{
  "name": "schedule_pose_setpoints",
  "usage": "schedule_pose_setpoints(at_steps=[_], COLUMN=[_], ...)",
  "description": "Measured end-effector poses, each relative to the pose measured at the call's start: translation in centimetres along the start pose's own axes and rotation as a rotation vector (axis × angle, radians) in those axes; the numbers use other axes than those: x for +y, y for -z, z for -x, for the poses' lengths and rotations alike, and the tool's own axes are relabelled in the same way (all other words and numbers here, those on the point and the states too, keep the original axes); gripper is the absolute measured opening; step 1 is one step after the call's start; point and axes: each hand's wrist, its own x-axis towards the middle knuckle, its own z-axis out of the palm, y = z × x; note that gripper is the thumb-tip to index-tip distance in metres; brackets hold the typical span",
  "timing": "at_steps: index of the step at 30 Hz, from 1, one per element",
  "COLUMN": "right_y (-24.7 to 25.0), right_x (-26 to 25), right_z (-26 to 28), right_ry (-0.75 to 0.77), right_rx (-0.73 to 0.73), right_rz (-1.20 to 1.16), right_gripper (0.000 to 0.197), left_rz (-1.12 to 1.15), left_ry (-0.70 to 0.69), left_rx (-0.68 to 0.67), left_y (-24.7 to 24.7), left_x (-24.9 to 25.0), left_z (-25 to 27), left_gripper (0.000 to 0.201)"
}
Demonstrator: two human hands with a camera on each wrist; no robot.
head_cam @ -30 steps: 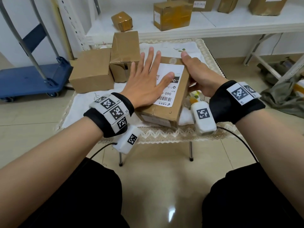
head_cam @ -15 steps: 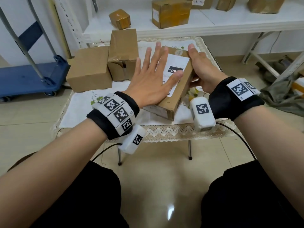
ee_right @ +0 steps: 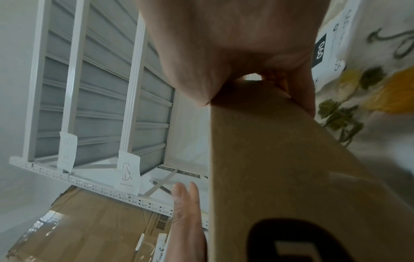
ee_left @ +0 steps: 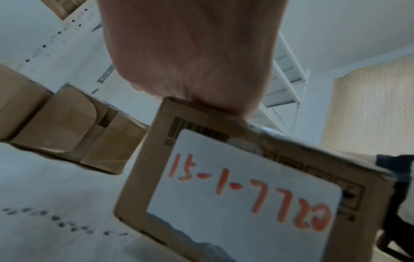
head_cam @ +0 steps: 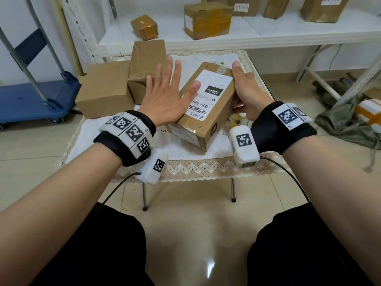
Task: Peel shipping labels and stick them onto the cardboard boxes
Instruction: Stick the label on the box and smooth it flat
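A brown cardboard box [head_cam: 214, 122] is tilted over the small table, with a white shipping label [head_cam: 212, 89] stuck flat on its top face. My right hand [head_cam: 245, 93] grips the box's right side, thumb up along the far corner. My left hand [head_cam: 165, 96] is flat with fingers spread at the box's left edge, and its thumb lies on the label. In the left wrist view the palm [ee_left: 192, 53] touches the box's top edge above a white sticker [ee_left: 241, 195] with orange handwriting. The right wrist view shows the box side [ee_right: 291, 159] under my right hand's palm [ee_right: 235, 35].
Two plain cardboard boxes [head_cam: 105, 89] [head_cam: 146, 65] stand at the table's left. The table has a lace-edged cloth [head_cam: 195, 166]. Behind it a white shelf [head_cam: 268, 36] carries several boxes. A blue trolley [head_cam: 31, 100] is on the left, and a bag [head_cam: 346, 124] lies on the floor at right.
My left hand has slid left across the label, so that only the thumb is on it. The box has turned and tilted in my right hand.
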Motion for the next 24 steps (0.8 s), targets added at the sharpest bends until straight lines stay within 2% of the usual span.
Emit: schedule_pose_setpoints(at_steps=[5, 8, 15, 19, 24], right_y=[0.0, 0.0, 0.5, 0.7, 0.6], right_x=[-0.1, -0.2, -0.3, -0.2, -0.2], right_z=[-0.1, -0.1, 0.1, 0.2, 0.2], right_ry=[0.0, 0.018, 0.059, 0.076, 0.064], right_rx=[0.011, -0.004, 0.018, 0.018, 0.013], right_rz=[-0.021, -0.047, -0.045, -0.027, -0.022], right_gripper=[0.071, 0.069, 0.06, 0.047, 0.052], left_rz=[-0.034, -0.055, -0.041, 0.02, 0.068], left_ry=[-0.103, -0.146, -0.102, -0.05, -0.001], left_rx=[0.051, 0.033, 0.034, -0.034, -0.072], left_y=[0.2, -0.5, -0.2, 0.0, 0.6], left_x=[2.7, 4.3, 3.3, 1.6, -0.2], left_z=[0.8, 1.1, 0.9, 1.0, 0.9], left_gripper=[0.083, 0.084, 0.083, 0.084, 0.086])
